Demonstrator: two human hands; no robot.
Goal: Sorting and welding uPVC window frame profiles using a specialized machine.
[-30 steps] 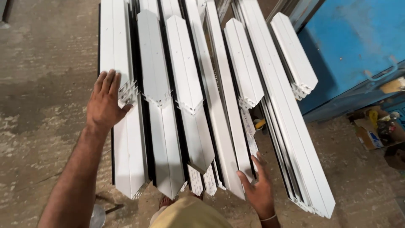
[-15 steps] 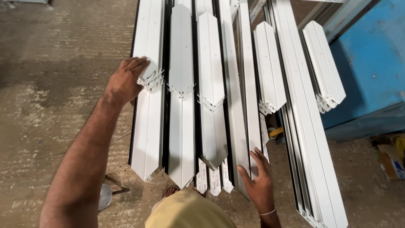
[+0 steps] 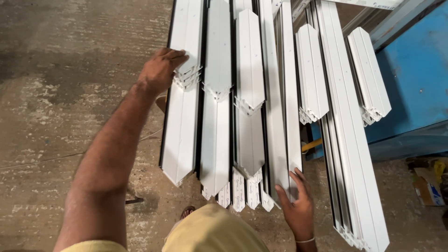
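While the right hand (image 3: 298,210) lies nearest, fingers spread flat on a long white plastic profile with a mitred end (image 3: 281,140), the left hand (image 3: 161,70) reaches farther left, fingers curled around a short stack of white profiles (image 3: 189,46); right of them stands a blue metal cabinet (image 3: 415,84).

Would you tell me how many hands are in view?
2: the left hand grips the end of a short white profile; the right hand rests on a long white profile.
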